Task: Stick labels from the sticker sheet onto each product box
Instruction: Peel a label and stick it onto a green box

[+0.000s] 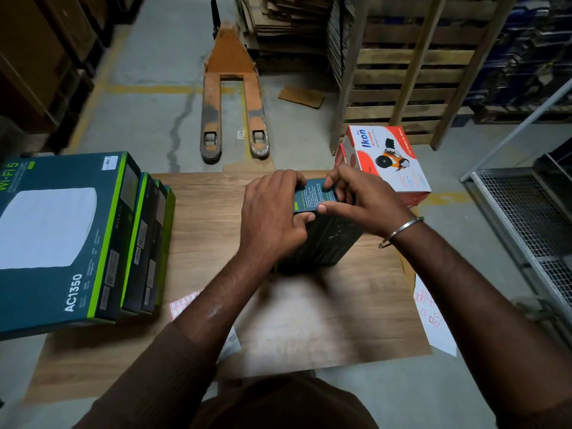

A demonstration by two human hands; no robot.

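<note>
left hand, right hand, gripping upright box

Dark teal product box stands on end mid-desk, more boxes stacked at left — red-bordered sticker sheet hangs off the right edge.

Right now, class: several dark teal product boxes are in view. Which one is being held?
The upright box at the table's middle, gripped by the left hand and right hand; the others sit untouched at the left.
</note>
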